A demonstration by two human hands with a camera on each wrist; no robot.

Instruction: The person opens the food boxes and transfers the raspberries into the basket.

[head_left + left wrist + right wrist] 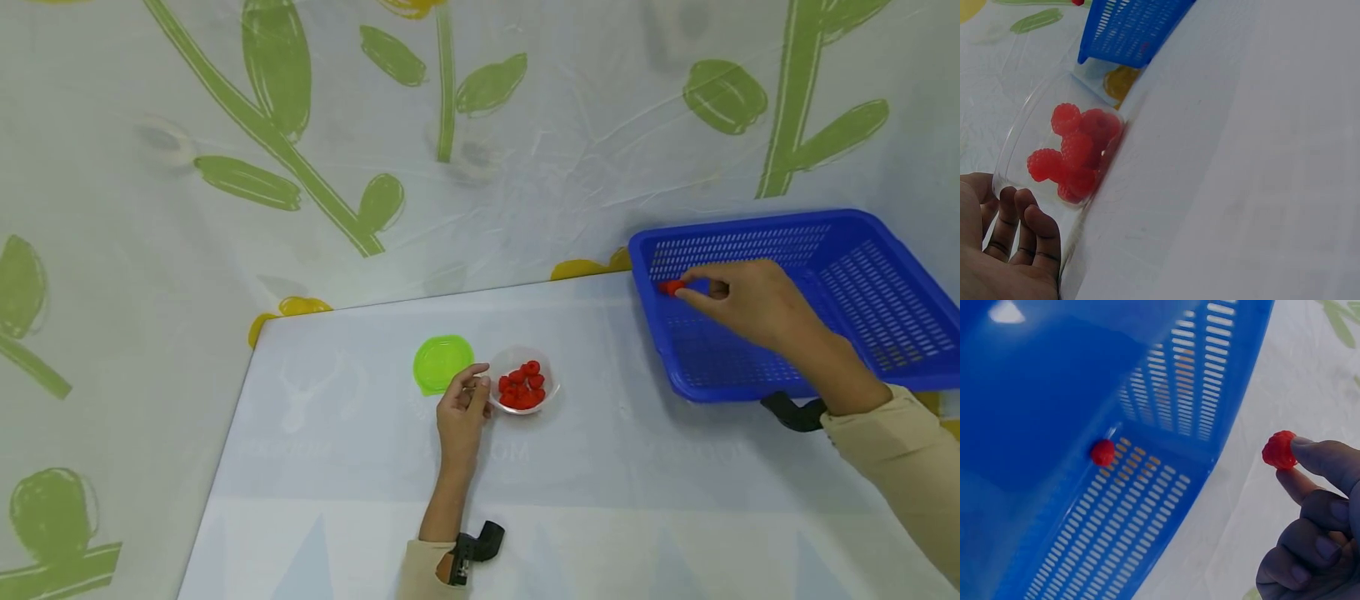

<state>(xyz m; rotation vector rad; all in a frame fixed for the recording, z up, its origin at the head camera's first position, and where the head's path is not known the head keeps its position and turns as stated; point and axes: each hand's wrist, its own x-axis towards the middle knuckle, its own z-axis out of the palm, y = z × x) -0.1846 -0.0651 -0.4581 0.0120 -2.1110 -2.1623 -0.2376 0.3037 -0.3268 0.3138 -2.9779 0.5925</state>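
Note:
My right hand (757, 304) pinches a red raspberry (1280, 450) between thumb and index finger, over the left end of the blue basket (678, 392). A second raspberry (1103, 452) lies inside the basket, down in a corner. On the white table stands a small clear bowl (1022, 128) with several raspberries (522, 387) in it. My left hand (463, 408) holds the bowl's rim at its left side, thumb and fingertips against the plastic. Just left of the bowl lies a bright green lid (442, 364).
The slotted basket stands at the table's back right, close to the wall. A pale wall covering (555, 142) with green leaf prints rises behind the white table (600, 475). Each wrist carries a black camera mount (480, 546).

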